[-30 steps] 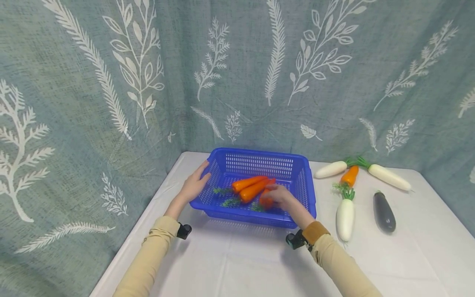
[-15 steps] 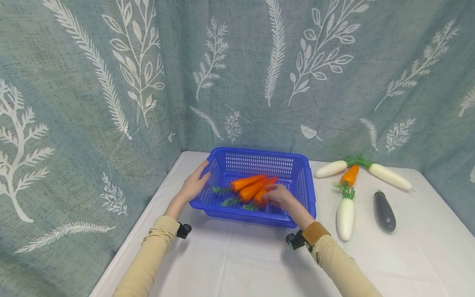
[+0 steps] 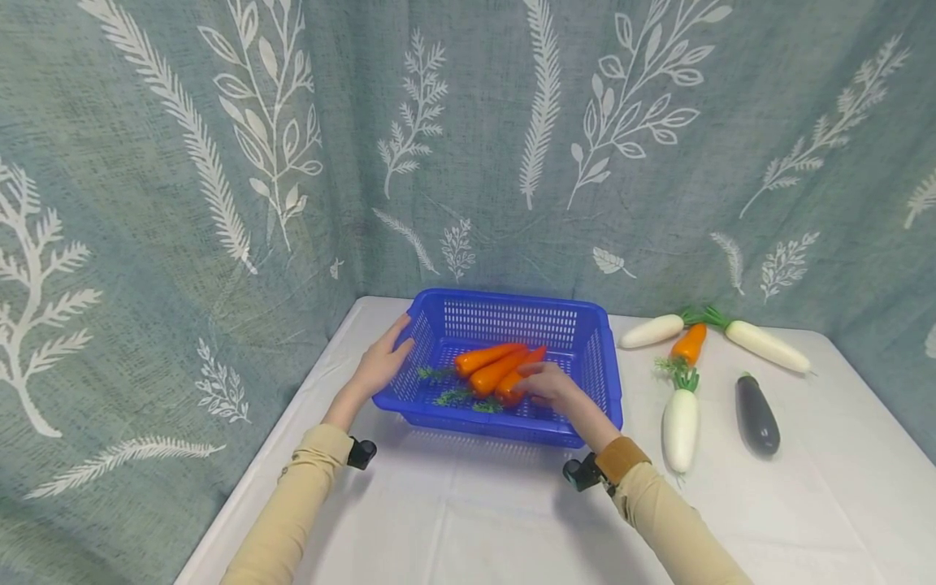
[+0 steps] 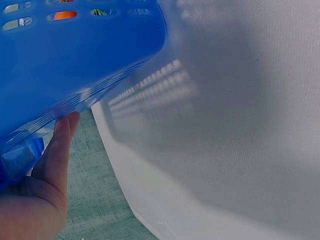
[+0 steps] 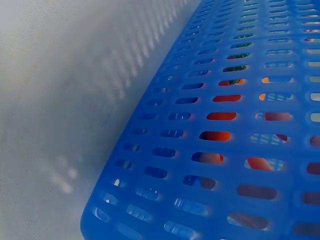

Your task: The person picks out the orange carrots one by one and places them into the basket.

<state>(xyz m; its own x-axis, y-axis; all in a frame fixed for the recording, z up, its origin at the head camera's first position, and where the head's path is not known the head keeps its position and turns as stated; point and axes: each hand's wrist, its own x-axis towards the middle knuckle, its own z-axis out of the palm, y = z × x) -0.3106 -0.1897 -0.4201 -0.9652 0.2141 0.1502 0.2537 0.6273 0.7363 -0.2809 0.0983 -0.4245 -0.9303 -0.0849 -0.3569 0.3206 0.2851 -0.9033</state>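
A blue slotted plastic basket stands on the white table, and three orange carrots with green tops lie side by side in it. My left hand rests against the basket's left rim. In the left wrist view, the left fingers extend along the outer wall. Inside the basket, my right hand reaches over the nearest carrot, fingertips at its right side. Left of that one lie the middle carrot and the far carrot. The right wrist view shows mostly basket wall, hiding the fingers.
Right of the basket lie a white radish, another radish and a nearer radish. A carrot lies among them, and an eggplant farther right. A patterned curtain hangs behind and at the left.
My right hand has set the nearest carrot down beside the other two, and that carrot has shifted slightly left. The left hand stays at the rim.
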